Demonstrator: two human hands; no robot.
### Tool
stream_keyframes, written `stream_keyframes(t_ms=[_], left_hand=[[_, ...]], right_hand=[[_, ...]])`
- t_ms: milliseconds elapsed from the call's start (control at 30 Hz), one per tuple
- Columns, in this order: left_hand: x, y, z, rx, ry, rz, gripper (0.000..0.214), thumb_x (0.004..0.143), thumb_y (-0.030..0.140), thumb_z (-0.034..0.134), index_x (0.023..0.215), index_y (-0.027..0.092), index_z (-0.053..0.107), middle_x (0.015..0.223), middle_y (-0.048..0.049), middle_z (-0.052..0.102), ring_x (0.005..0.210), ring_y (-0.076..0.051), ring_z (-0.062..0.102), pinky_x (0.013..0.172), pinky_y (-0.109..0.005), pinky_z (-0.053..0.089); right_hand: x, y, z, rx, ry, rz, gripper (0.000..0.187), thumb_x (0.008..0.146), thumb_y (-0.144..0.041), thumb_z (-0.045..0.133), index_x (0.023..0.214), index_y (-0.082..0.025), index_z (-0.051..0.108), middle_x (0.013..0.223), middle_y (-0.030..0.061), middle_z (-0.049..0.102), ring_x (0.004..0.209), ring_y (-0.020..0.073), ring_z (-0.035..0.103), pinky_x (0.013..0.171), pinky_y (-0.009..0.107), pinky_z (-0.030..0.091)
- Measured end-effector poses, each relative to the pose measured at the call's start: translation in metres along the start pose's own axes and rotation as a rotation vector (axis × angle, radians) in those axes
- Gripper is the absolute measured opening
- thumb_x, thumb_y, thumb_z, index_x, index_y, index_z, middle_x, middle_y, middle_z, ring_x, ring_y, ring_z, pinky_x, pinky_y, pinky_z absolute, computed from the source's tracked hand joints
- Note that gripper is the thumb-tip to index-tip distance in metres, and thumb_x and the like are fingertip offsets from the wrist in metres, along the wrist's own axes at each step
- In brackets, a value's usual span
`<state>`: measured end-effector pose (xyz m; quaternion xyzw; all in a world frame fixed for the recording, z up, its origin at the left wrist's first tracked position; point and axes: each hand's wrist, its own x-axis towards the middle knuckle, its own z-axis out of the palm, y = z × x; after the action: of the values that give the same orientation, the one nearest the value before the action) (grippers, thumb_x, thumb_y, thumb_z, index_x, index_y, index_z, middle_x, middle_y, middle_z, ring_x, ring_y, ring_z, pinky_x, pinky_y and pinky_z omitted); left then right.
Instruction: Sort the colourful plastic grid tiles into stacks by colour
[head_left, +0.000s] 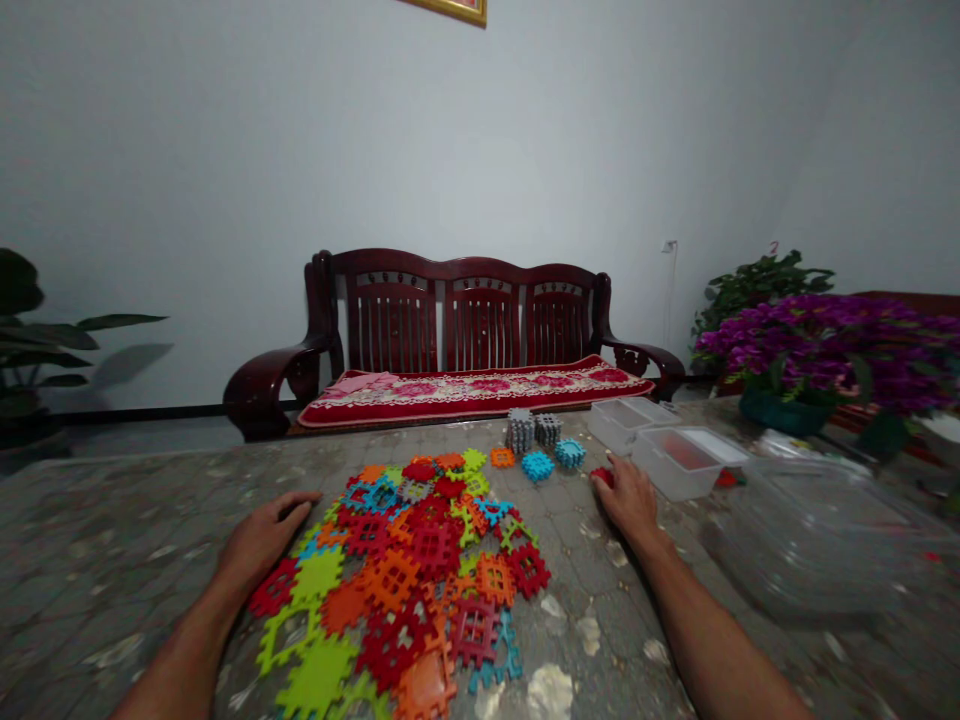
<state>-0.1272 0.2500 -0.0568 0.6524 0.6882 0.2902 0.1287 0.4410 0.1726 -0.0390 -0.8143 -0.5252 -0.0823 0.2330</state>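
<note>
A loose heap of plastic interlocking building pieces (431,545) in red, orange, lime and blue lies on the table in front of me. Along its left edge rests my left hand (266,530), thumb apart from the fingers, with nothing visible in it. Over on the right, my right hand (630,500) has its fingers on a red interlocking piece (601,476) at the tabletop. Close by are two small stacks of blue pieces (538,465), a single orange piece (502,457) and stacks of grey pieces (520,430).
Two clear plastic boxes (679,485) stand right of my right hand, one with something reddish inside. Nearer me is a large clear container (817,540). Purple flowers (832,345) in a green pot fill the right side. A wooden bench (480,315) stands behind the table.
</note>
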Motion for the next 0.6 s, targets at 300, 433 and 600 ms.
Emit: stream_keyframes(t_ms=[300,433,600], left_hand=[[-0.001,0.002,-0.001,0.036,0.003,-0.002,0.041,0.084,0.044,0.049,0.104,0.026,0.079,0.11,-0.0041,0.08,0.099,-0.025,0.073,0.083,-0.028,0.055],[-0.002,0.006,-0.002,0.054,-0.007,-0.017,0.043,0.085,0.044,0.048,0.107,0.024,0.079,0.111,-0.0059,0.079,0.099,-0.026,0.073,0.082,-0.03,0.055],[-0.001,0.006,-0.002,0.07,-0.01,-0.019,0.045,0.086,0.044,0.046,0.11,0.024,0.078,0.113,-0.0067,0.079,0.098,-0.026,0.073,0.081,-0.03,0.055]], right_hand=[[-0.033,-0.063,-0.002,0.776,-0.507,-0.34,0.02,0.07,-0.035,0.073,0.082,-0.019,0.07,0.071,-0.0008,0.064,0.067,0.0154,0.056,0.064,0.026,0.045],[-0.041,-0.078,-0.02,0.737,-0.717,-0.518,0.034,0.057,-0.034,0.087,0.085,-0.019,0.074,0.081,-0.0018,0.06,0.072,0.0133,0.053,0.064,0.024,0.041],[-0.046,-0.081,-0.035,0.588,-0.831,-0.615,0.044,0.051,-0.034,0.09,0.091,-0.022,0.076,0.094,-0.0015,0.057,0.08,0.0136,0.054,0.067,0.023,0.042]])
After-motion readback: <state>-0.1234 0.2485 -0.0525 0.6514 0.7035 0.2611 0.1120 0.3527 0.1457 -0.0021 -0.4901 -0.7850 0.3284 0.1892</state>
